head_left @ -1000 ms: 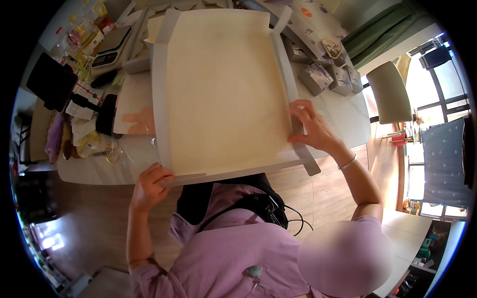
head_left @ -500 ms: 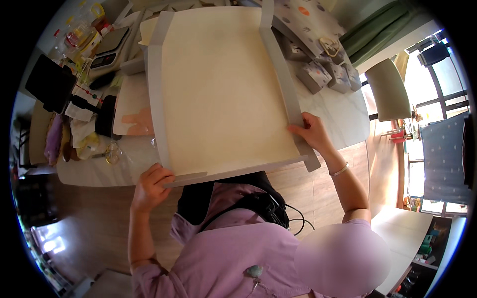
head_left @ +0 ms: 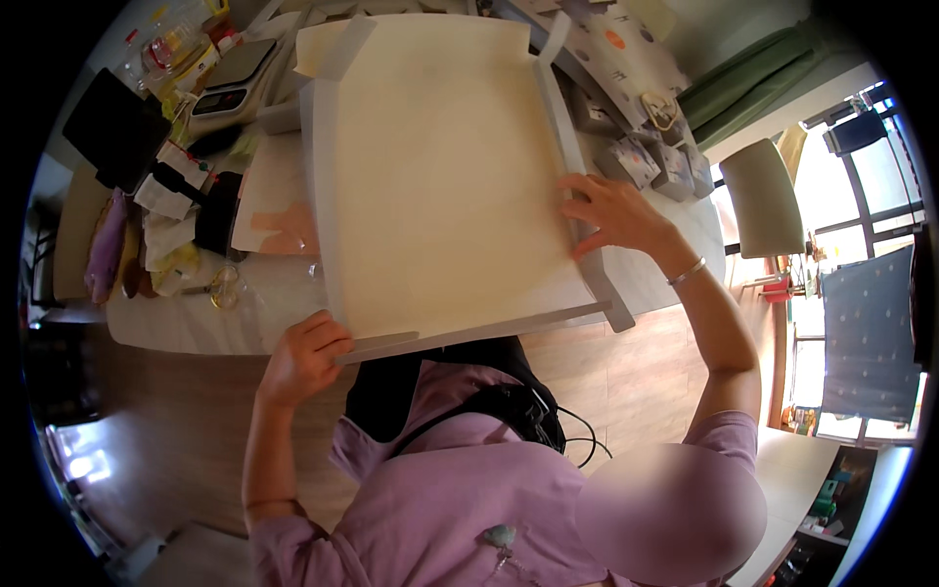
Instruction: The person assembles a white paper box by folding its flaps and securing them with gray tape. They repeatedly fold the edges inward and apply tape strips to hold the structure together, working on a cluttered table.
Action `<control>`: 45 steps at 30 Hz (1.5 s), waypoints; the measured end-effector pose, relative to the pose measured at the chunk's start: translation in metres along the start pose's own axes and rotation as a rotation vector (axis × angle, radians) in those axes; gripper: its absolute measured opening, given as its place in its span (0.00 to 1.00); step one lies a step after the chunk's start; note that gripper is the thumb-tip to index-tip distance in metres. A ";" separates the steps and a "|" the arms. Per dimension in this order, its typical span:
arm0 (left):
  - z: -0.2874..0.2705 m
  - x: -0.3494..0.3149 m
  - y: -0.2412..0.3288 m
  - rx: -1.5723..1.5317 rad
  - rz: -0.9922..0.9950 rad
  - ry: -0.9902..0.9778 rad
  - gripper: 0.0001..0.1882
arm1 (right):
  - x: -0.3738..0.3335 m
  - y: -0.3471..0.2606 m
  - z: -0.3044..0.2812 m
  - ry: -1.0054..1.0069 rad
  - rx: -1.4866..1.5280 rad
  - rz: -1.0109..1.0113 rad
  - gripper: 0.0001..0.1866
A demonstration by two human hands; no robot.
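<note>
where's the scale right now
In the head view, the scale is at the upper left, between the clear bottles and the big pale cardboard, up and to the right of the black stand.

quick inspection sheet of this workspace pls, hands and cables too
Surface: white marble-patterned table, partly covered
Things in hand: large flapped cardboard sheet, cream face up
Clutter: digital scale, plastic bottles and black stand-mounted device left; small patterned boxes right
Hands: left hand grips near-left corner; right hand open at right flap, contact unclear
Cables: black cable looping beside the waist
Surroundings: beige chair and green curtain right, wood floor
</note>
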State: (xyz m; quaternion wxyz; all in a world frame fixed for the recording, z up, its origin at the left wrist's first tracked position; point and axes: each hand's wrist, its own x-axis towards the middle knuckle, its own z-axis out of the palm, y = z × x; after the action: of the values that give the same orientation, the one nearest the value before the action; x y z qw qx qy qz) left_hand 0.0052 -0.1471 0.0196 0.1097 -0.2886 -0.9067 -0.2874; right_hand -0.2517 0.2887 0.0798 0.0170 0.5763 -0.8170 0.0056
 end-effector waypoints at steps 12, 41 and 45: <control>0.001 -0.003 -0.001 0.002 0.004 0.010 0.18 | 0.005 0.010 0.061 0.176 -0.297 -0.076 0.14; 0.000 -0.001 -0.001 0.019 -0.002 0.009 0.17 | 0.008 -0.003 0.086 0.602 0.404 0.635 0.09; 0.000 0.000 -0.002 0.024 0.009 0.012 0.17 | 0.010 0.017 0.078 0.521 0.490 0.595 0.12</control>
State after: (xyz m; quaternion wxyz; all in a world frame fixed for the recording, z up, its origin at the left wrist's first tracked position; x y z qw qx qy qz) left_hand 0.0044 -0.1486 0.0190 0.1201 -0.2894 -0.9081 -0.2777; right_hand -0.2724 0.2827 0.0025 0.0826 0.2832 -0.8901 0.3475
